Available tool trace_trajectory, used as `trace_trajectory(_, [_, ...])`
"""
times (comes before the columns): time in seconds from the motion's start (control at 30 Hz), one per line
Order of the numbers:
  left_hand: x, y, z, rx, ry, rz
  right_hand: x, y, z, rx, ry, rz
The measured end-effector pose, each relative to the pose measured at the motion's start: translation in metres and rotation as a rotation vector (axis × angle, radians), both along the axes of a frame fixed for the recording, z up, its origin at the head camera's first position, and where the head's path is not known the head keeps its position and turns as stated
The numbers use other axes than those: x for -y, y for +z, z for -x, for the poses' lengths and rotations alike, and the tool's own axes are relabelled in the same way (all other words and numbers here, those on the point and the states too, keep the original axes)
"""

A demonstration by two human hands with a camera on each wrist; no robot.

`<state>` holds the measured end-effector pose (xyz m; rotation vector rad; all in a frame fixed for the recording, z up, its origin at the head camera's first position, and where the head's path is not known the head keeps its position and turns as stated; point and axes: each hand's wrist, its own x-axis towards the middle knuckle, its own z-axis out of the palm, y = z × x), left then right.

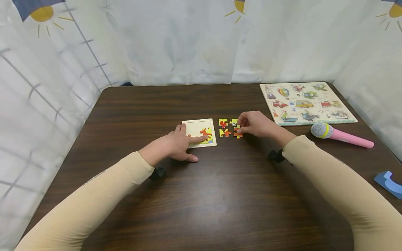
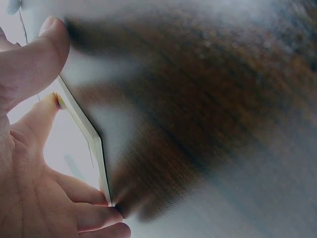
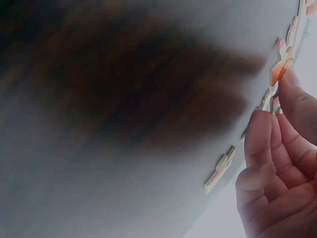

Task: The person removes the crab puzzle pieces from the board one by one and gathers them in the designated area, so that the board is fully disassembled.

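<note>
Beige sleeves (image 1: pixel 97 195): nearest the camera, they are spanning the brown desk (image 1: pixel 220 202).
Left hand (image 1: pixel 176 144): its grip is lying spread over a wooden jigsaw tray (image 1: pixel 196 128), forefinger touching the artwork.
Right hand (image 1: pixel 255 123): its grip is apparently pinching a jigsaw piece (image 1: pixel 237 135), right of the tray.
Step in hand: probably, one piece is being picked out while the tray is being steadied.
Next move: likely calling for lifting that piece clear of its neighbours.
Tray's look: pale wood is showing above; orange-on-yellow artwork is brightening the lower part.
Loose pieces (image 1: pixel 224 132): three others are lying close by, knobbed, red, orange and yellow.
</note>
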<state>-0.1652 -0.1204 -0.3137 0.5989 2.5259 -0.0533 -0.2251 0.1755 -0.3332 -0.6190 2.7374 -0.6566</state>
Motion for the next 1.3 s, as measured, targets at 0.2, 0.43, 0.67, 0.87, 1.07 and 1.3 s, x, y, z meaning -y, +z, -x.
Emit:
trace_trajectory(0.2, [0.0003, -0.0001, -0.0004, 0.002, 0.003, -0.005, 0.0062, 0.0009, -0.0013, -0.005, 0.01, -0.052])
trace_trajectory(0.43, [0.0004, -0.0002, -0.0006, 0.008, 0.009, -0.012, 0.0082, 0.0, -0.0032, -0.033, 0.038, -0.06])
trace_trajectory(0.67, [0.0007, -0.0003, -0.0008, 0.015, 0.019, -0.017, 0.0092, -0.0004, -0.0031, -0.048, 0.048, -0.072])
trace_trajectory(0.87, [0.001, -0.0005, -0.0006, 0.03, 0.016, -0.017, 0.0092, 0.0001, -0.0033, -0.055, 0.065, -0.06])
trace_trajectory(1.07, [0.0012, -0.0007, -0.0005, 0.033, 0.011, -0.016, 0.009, -0.0002, -0.0031, -0.055, 0.069, -0.054])
trace_trajectory(1.3, [0.0011, -0.0009, -0.0002, 0.02, 0.008, -0.013, 0.0085, 0.0037, -0.0021, -0.049, 0.07, -0.042])
